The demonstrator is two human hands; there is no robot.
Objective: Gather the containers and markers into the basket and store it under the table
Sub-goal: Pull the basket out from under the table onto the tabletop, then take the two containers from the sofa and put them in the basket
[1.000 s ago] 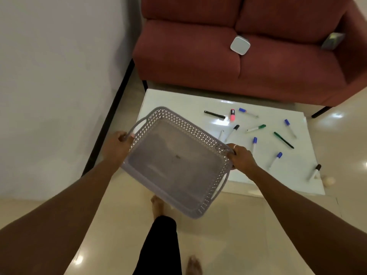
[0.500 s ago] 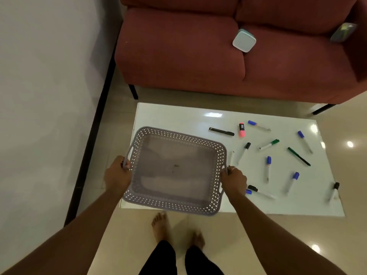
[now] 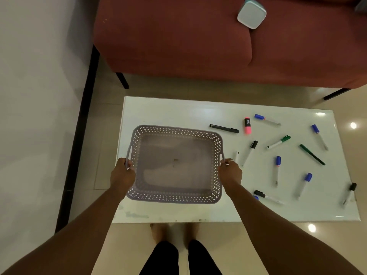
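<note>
A grey perforated basket [image 3: 174, 130] lies level over the left half of the white table [image 3: 170, 112], empty inside. My left hand [image 3: 122, 173] grips its left handle and my right hand [image 3: 230, 171] grips its right handle. Several markers lie scattered over the table's right half: a black one [image 3: 224, 128], a pink highlighter [image 3: 247, 125], a dark green pen [image 3: 311, 154], a green-capped one [image 3: 279, 141] and several blue-capped ones such as [image 3: 277, 169]. A pale square container [image 3: 251, 13] rests on the sofa seat. A second object shows only at the frame's top right corner.
A red sofa [image 3: 178, 36] stands just behind the table. A wall with a dark skirting [image 3: 79, 135] runs along the left. My bare feet [image 3: 158, 233] stand on the tiled floor at the table's near edge.
The basket went from tilted in front of me to level, low over the table's left half. I have stepped closer to the table. Both hands kept their hold on the handles.
</note>
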